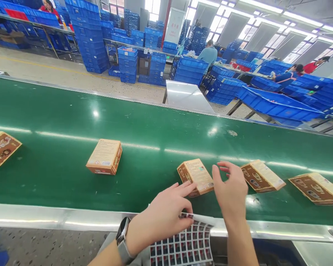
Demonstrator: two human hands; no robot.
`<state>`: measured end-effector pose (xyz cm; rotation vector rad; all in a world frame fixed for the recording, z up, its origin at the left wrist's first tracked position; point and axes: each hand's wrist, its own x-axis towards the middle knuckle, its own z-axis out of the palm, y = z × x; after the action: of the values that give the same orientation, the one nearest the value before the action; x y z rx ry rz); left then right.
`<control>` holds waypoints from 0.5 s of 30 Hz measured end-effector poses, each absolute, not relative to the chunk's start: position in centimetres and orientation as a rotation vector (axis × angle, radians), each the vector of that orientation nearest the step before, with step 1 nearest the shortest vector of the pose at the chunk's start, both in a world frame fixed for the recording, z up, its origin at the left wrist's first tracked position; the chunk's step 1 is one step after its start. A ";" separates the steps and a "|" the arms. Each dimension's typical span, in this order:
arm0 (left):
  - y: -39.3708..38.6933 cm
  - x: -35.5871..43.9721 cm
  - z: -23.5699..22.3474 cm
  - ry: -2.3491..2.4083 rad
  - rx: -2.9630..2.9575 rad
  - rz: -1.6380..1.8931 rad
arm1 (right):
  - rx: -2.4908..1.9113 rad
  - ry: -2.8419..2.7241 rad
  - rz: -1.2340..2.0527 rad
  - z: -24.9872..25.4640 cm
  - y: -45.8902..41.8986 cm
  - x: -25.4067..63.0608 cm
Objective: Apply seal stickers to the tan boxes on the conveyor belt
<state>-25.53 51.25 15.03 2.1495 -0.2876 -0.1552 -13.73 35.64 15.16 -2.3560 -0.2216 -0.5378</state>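
Note:
My left hand (170,207), with a watch on its wrist, pinches the upper edge of a sticker sheet (183,245) between thumb and finger. The sheet is a white grid of small dark labels and hangs curved over the metal edge. Outstretched fingers of the same hand rest at the near side of a brown and cream box (198,175), which carries a small greenish patch on its top. My right hand (231,188) is raised just right of that box, thumb and fingers apart, with nothing visible in it.
More such boxes lie on the green conveyor belt (58,111): one box (105,155) to the left, another box (262,175) close to my right hand. A metal rail (58,218) runs along the near edge. Beyond are stacked blue crates (90,37) and several people at tables.

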 end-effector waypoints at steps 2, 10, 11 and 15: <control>51.9 -26.2 16.0 -0.116 2.115 -0.188 | -2.284 -0.378 -0.404 16.1 35.0 -15.3; 54.5 -29.4 18.2 0.249 1.998 -0.334 | -1.926 -1.113 0.487 17.7 35.6 -19.7; 54.7 -29.7 18.2 0.287 2.019 -0.343 | -1.919 -1.139 0.488 17.6 35.7 -19.5; 54.8 -30.4 18.3 0.360 2.119 -0.401 | -1.950 -1.316 0.416 17.1 36.1 -19.2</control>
<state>-30.39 54.78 18.29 2.1191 0.3599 -0.4014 -19.17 36.07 17.09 -1.9503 -1.3161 0.4161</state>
